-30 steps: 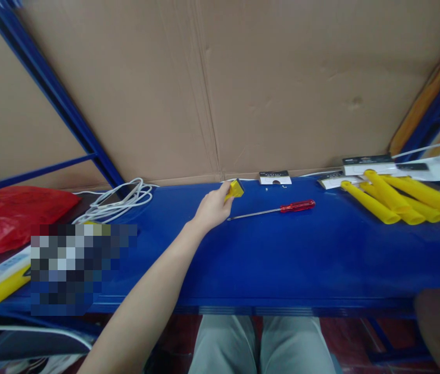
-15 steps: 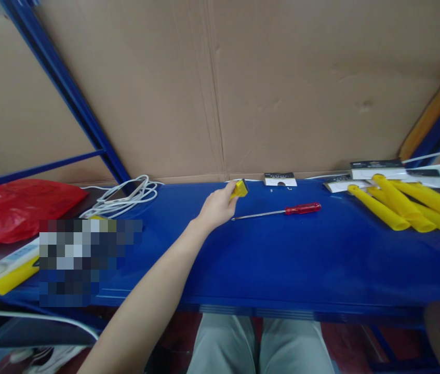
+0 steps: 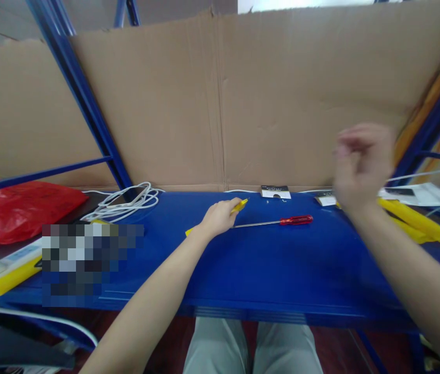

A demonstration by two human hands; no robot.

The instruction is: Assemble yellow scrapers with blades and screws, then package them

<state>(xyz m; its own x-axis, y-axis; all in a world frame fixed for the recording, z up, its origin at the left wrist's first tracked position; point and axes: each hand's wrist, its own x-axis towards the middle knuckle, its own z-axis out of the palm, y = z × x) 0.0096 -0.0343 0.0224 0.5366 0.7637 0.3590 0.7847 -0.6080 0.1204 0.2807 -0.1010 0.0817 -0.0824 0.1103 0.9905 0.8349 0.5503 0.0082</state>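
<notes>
My left hand [image 3: 220, 217] is closed around a slim yellow tool [image 3: 240, 205] above the blue tabletop. One end of the tool sticks out past the fingers, and a yellow end also shows behind the wrist; its exact kind is hidden by the hand. Just right of this hand lies a screwdriver [image 3: 296, 220] with a red handle, its shaft pointing at my fingers. My right hand [image 3: 363, 161] is raised in front of the cardboard, blurred, fingers curled in; what it holds, if anything, does not show. Behind the right forearm lie several yellow tubes [image 3: 418, 215], partly covered.
At the table's back edge are a black-and-white card [image 3: 276, 192] and tiny bits. On the left lie a coiled white cable [image 3: 130, 205], a red plastic bag [image 3: 28, 210] and a pixelated patch. Cardboard [image 3: 165, 114] walls off the back, between blue posts [image 3: 87, 104].
My right hand has come into view from the right and is up over the yellow tubes. The yellow tool has turned in my left hand. The view has tilted up.
</notes>
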